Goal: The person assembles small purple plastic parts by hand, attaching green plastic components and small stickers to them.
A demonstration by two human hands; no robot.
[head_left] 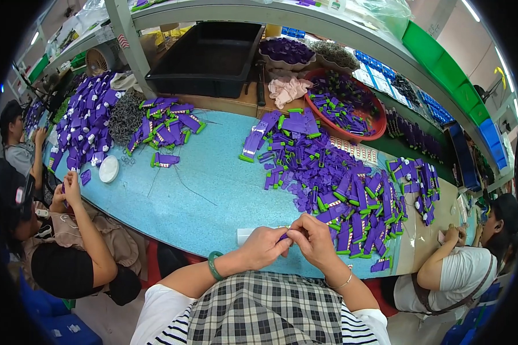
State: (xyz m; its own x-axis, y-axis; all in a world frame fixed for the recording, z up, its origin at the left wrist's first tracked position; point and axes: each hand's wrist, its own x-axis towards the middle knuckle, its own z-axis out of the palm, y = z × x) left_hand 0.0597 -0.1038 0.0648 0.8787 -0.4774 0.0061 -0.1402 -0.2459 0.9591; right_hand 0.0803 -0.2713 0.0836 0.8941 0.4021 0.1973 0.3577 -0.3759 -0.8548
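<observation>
Near the front edge of the blue work table (184,190), my left hand (263,246) and my right hand (313,240) meet, fingertips pinched together. Between them shows a sliver of a small purple piece (284,234); most of it is covered by the fingers. A white block-like object (244,236) lies just left of my left hand. To the right of my right hand spreads a heap of purple plastic parts with green ends (357,224). Loose small purple pieces (305,164) are piled farther back, next to it.
At the back stand a black tray (213,86) and a red basin (380,123) of purple parts. On the left are more purple parts (89,123), grey springs or wires (127,118) and a white round lid (109,169). Co-workers sit left and right. A shelf beam crosses above.
</observation>
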